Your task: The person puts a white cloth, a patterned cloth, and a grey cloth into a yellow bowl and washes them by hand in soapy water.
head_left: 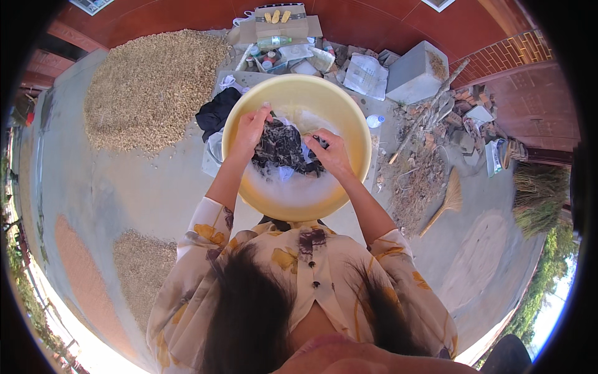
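Note:
A large pale-yellow basin (359, 128) stands in front of me, with white suds (311, 190) inside it. Between my hands a wet black-and-grey patterned cloth (278, 147) is bunched up over the suds. My left hand (251, 132) is closed on the cloth's left part near the basin's left wall. On the other side my right hand (331, 153) grips its right end, fingers bent into the fabric. Bits of white or pale-blue cloth (286, 173) show beneath the dark one. Just outside the basin's left rim lies a black cloth (217, 114).
A wide heap of tan pods or nuts (156, 87) covers the ground at left. Behind the basin are bottles (269, 61) and a cardboard box (299, 26) with corn cobs (276, 16). A plastic bottle (375, 121), brick rubble (464, 134) and a straw broom (453, 194) lie at right.

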Available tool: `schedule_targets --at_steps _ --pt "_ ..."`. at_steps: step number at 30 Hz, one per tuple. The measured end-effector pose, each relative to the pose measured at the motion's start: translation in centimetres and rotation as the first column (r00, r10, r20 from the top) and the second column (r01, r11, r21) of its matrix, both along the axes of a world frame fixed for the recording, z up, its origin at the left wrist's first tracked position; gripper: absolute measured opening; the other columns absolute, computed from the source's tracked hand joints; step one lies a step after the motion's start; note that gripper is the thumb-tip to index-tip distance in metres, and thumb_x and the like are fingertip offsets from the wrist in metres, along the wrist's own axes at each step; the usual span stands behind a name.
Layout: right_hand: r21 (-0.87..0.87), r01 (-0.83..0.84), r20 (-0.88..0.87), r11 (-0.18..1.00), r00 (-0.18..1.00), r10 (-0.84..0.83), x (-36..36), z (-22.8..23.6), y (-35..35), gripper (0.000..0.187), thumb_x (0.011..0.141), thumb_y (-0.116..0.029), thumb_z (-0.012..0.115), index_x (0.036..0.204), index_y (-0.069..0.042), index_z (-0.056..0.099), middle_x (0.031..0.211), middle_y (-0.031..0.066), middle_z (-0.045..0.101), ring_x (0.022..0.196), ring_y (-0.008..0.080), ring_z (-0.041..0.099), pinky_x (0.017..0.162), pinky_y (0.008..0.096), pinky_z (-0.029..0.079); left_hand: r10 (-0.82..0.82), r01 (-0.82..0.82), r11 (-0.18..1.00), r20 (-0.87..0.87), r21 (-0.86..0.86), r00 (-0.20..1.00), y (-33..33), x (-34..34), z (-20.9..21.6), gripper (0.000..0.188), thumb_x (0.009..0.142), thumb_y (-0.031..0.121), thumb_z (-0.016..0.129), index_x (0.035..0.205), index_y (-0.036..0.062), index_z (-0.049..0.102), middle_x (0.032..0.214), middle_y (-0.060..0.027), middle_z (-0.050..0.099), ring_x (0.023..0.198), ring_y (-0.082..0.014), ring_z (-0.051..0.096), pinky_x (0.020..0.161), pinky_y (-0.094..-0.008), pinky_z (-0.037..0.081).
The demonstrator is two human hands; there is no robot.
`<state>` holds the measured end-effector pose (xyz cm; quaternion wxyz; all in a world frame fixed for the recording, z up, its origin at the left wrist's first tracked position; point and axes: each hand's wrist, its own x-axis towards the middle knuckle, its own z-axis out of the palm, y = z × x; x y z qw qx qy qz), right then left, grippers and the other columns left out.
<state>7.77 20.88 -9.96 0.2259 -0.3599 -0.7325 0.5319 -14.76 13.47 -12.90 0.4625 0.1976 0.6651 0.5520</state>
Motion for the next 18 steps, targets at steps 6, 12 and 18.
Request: schedule_targets --at_steps 6,12,18 --pt "0.512 0.073 0.258 0.856 0.937 -0.234 0.0 -3.5 -1.8 0.038 0.091 -0.037 0.06 0.118 -0.012 0.065 0.11 0.0133 0.065 0.104 0.0338 0.059 0.083 0.0475 0.048 -0.068 0.048 0.997 -0.965 -0.058 0.251 -4.5 7.8 1.3 0.035 0.09 0.031 0.06 0.113 0.0056 0.057 0.123 -0.0153 0.052 0.108 -0.0357 0.052 0.085 -0.0532 0.045" --pt "0.293 -0.319 0.726 0.901 0.688 0.007 -3.9 -5.5 -1.1 0.033 0.089 -0.03 0.053 0.115 -0.013 0.066 0.123 0.015 0.061 0.117 0.0359 0.053 0.088 0.0616 0.041 -0.507 0.057 0.85 -0.783 -0.524 0.362 -1.6 7.7 -3.1 0.034 0.092 0.033 0.053 0.116 0.0076 0.055 0.128 -0.0174 0.049 0.115 -0.0388 0.051 0.086 -0.0637 0.043" --pt "0.084 -0.231 0.785 0.969 0.615 0.079 -6.7 -7.4 3.3 0.03 0.083 -0.023 0.055 0.089 -0.001 0.073 0.096 0.0261 0.068 0.1 0.0411 0.064 0.087 0.0521 0.049 -0.572 0.177 0.803 -0.654 -0.568 0.495 2.7 4.0 -6.5 0.025 0.087 0.019 0.053 0.1 0.002 0.067 0.1 -0.0199 0.068 0.094 -0.0399 0.065 0.077 -0.0498 0.052"
